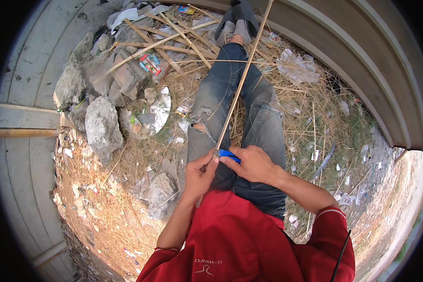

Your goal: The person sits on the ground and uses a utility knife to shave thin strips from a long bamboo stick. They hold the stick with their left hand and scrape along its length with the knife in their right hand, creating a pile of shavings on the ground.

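Note:
A long, thin bamboo strip [244,77] slants from the top of the view down to my lap, between my outstretched legs [211,105]. Its near end is closed in my left hand [201,175], thumb and fingers pinched together. My right hand [254,164] is wrapped around a blue-handled utility knife [230,156]. The knife's head meets the strip right at my left fingertips, so both hands nearly touch. The blade itself is too small and covered to make out.
Rough rocks [102,124] lie to the left by a grey panel wall [26,178]. Split bamboo pieces [174,40] are piled near my feet. Straw and fibre scraps [305,120], with plastic litter [298,66], cover the ground at right beneath a ribbed metal sheet [362,51].

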### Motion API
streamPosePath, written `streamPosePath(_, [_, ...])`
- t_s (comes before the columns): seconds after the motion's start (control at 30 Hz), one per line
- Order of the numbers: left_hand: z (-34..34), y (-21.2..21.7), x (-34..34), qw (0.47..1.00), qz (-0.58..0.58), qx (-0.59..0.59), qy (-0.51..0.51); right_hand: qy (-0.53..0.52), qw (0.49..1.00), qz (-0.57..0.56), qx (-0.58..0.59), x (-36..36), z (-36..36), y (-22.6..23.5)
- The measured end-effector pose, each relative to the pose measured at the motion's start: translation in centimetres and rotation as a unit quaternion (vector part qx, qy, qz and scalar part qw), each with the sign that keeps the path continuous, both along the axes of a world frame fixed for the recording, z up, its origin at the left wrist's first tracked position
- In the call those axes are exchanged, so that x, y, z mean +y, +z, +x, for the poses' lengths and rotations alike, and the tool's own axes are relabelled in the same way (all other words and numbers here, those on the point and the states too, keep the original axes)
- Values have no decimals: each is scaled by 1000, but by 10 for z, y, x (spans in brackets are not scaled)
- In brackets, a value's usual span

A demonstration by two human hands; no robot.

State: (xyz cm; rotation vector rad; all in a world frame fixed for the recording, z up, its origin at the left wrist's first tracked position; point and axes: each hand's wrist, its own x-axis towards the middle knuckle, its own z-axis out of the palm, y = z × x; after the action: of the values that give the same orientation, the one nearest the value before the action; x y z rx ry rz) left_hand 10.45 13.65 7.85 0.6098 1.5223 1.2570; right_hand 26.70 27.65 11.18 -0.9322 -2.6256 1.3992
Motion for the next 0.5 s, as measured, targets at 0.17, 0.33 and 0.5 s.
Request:
streamPosePath(0.17, [-4,-4,0,989,-7,142,-34,3,997,71,-28,4,-6,-5])
streamPosePath(0.33, [-5,7,-29,984,-22,160,-75,-293,937,189,3,106,13,-53])
streamPosePath(0.5, [-4,12,-47,992,-43,106,-48,-243,966,90,-24,106,32,-20])
